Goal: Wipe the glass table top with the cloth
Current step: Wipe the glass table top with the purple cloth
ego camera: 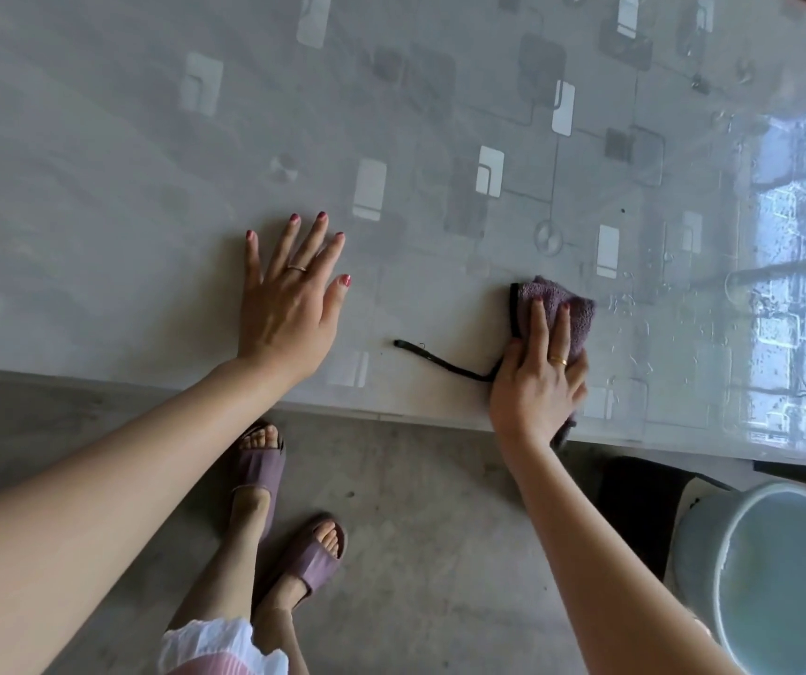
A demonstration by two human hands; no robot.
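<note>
The glass table top [147, 163] fills the upper half of the view, grey with a pattern of pale rectangles and lines. My right hand [539, 377] presses a folded purple cloth [581, 314] flat on the glass near the front edge. A black trim strand [440, 362] of the cloth trails to the left. My left hand [291, 304] lies flat on the glass with fingers spread, holding nothing, to the left of the cloth. Water droplets [634, 309] sit on the glass right of the cloth.
A grey bucket of water [712, 528] stands on the concrete floor [415, 528] at lower right, beside a dark chair or stool [634, 499] under the table edge. My feet in purple slippers [293, 557] stand close to the table's front edge.
</note>
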